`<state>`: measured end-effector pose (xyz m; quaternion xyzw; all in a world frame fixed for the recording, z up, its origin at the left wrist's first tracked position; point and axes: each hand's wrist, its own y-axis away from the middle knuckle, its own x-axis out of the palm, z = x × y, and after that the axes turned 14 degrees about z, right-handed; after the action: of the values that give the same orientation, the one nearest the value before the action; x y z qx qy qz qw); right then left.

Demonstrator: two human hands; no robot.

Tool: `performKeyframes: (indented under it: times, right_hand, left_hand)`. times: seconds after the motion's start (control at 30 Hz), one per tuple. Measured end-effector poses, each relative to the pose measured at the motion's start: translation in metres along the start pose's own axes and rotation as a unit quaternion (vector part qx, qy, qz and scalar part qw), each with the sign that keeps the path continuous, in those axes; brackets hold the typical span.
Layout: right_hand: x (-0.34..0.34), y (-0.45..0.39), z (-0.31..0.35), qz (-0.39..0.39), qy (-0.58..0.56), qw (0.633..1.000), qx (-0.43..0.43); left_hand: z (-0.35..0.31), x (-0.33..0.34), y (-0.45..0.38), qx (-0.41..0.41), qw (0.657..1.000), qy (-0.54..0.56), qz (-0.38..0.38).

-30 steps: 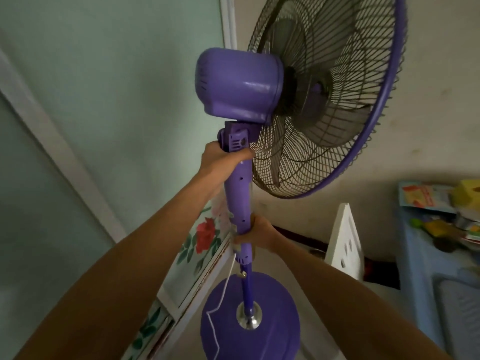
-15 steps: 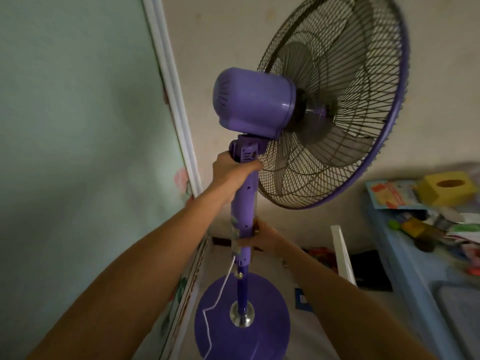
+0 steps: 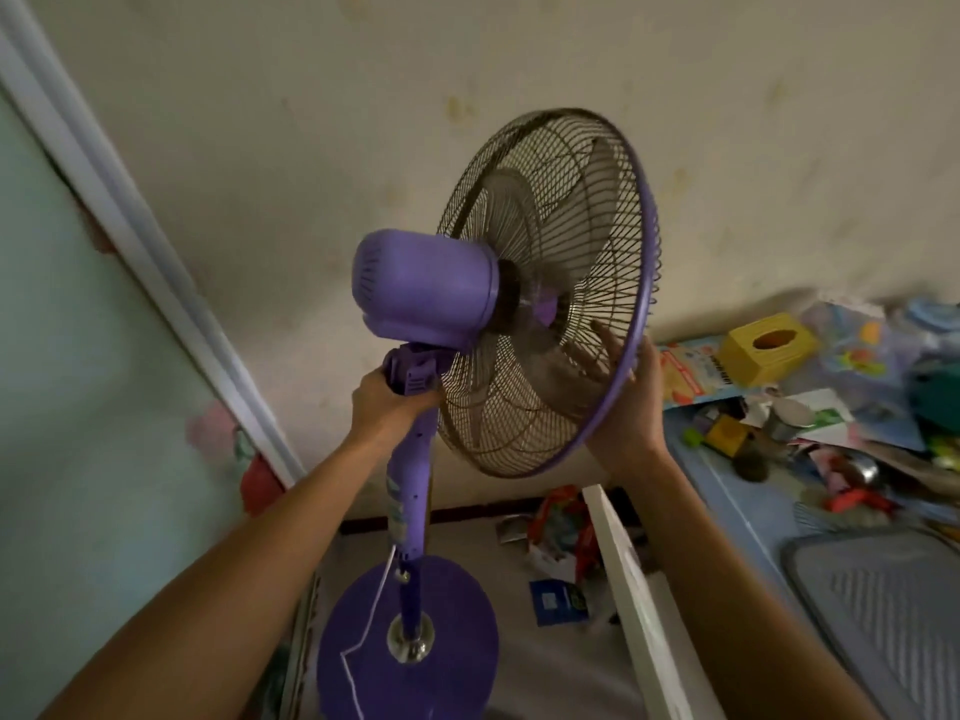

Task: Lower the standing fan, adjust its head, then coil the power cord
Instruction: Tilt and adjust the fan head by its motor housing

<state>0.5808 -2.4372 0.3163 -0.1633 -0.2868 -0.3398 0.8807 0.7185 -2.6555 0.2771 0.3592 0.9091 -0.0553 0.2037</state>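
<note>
Left hand (image 3: 387,402) wraps the purple fan's neck joint (image 3: 413,374) under the motor housing (image 3: 423,288). Right hand (image 3: 631,407) grips the grille rim (image 3: 644,262), fingers spread across the front. White cord (image 3: 371,618) hangs down to the base (image 3: 452,636).

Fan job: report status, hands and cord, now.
Left hand gripping neck under motor. Right hand on the cage rim, fingers inside front. Fan upright; white cord loose over base, uncoiled. Nothing blocking.

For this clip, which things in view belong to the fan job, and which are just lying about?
In use: purple standing fan, its wire cage with purple rim, white power cord, left hand gripping the neck, right hand on the rim.

Lying about: yellow tissue box, white board, blue packet.
</note>
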Motion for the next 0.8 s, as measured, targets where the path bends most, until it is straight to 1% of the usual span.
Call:
performKeyframes:
  times: [0.07, 0.17, 0.23, 0.3, 0.37, 0.5, 0.57, 0.63, 0.7, 0.8]
  right_hand:
    - [-0.001, -0.006, 0.003, 0.021, 0.032, 0.999, -0.001]
    - [0.000, -0.016, 0.012, -0.003, 0.160, 0.987, -0.024]
    - [0.000, -0.024, 0.011, -0.040, 0.283, 0.957, -0.058]
    - [-0.001, -0.031, 0.001, -0.067, 0.391, 0.914, -0.081]
    - [-0.005, -0.039, -0.013, -0.088, 0.459, 0.881, -0.078]
    - [-0.021, -0.056, -0.040, -0.131, 0.523, 0.840, -0.069]
    - [-0.027, -0.060, -0.049, -0.147, 0.540, 0.825, -0.077]
    - [-0.032, -0.060, -0.057, -0.152, 0.550, 0.817, -0.078]
    - [-0.038, -0.057, -0.069, -0.150, 0.551, 0.819, -0.060]
    - [-0.047, -0.050, -0.084, -0.166, 0.554, 0.815, -0.049]
  left_hand:
    - [0.013, 0.011, -0.020, -0.008, 1.000, -0.009, 0.015]
    - [0.036, 0.029, -0.043, -0.026, 0.999, 0.004, 0.033]
    - [0.049, 0.040, -0.056, -0.036, 0.998, 0.022, 0.042]
    - [0.060, 0.051, -0.066, -0.046, 0.997, 0.033, 0.045]
    - [0.072, 0.062, -0.076, -0.056, 0.996, 0.038, 0.061]
    - [0.094, 0.076, -0.094, -0.073, 0.993, 0.034, 0.081]
    - [0.104, 0.083, -0.102, -0.081, 0.991, 0.044, 0.096]
    - [0.116, 0.089, -0.106, -0.089, 0.989, 0.055, 0.103]
    - [0.134, 0.094, -0.109, -0.102, 0.986, 0.064, 0.115]
    - [0.158, 0.106, -0.111, -0.108, 0.982, 0.084, 0.133]
